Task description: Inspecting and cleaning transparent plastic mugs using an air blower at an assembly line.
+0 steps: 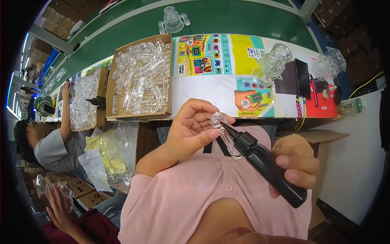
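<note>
My left hand pinches a clear tubular piece with a rounded end, in front of my chest. My right hand grips a black squeeze bottle, which slants up toward the left. The bottle's pointed nozzle meets the clear piece near its rounded end; whether any liquid comes out is too small to see. The lower part of the clear piece runs down behind the nozzle.
Ahead, a cardboard box holds several clear tubes. A clear assembled piece, a black phone and a pen lie at right. Beyond runs a green surface. Co-workers sit left; one person's hand holds clear parts.
</note>
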{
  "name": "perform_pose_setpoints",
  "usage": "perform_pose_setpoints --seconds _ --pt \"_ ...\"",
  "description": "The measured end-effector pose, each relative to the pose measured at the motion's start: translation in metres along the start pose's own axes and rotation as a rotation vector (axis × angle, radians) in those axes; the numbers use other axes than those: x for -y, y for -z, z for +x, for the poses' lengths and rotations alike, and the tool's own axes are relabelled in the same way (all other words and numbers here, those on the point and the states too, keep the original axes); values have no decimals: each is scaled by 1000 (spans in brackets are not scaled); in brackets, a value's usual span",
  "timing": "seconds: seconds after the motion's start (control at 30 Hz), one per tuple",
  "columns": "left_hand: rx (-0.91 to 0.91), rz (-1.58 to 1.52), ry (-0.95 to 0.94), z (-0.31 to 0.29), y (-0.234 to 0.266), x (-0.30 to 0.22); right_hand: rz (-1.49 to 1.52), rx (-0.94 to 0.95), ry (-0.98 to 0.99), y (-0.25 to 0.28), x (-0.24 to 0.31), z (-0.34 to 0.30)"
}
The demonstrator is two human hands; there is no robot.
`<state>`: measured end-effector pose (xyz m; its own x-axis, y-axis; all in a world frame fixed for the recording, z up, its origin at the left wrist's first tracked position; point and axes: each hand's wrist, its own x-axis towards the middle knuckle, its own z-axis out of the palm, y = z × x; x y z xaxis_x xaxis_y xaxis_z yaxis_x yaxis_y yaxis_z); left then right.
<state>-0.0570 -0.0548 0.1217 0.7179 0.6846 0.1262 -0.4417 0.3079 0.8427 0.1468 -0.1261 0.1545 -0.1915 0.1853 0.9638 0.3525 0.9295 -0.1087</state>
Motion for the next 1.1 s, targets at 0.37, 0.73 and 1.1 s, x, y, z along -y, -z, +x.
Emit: perform_pose_setpoints --seconds 0.37,0.73,1.1 --pt "-69 46 -19 -1 0 3 30 118 50 2 -3 0" --pt "-60 333 -248 0 3 10 -20 84 -41 5 -1 5" --pt "-77 821 -525 3 7 13 -10 41 -637 16 25 11"
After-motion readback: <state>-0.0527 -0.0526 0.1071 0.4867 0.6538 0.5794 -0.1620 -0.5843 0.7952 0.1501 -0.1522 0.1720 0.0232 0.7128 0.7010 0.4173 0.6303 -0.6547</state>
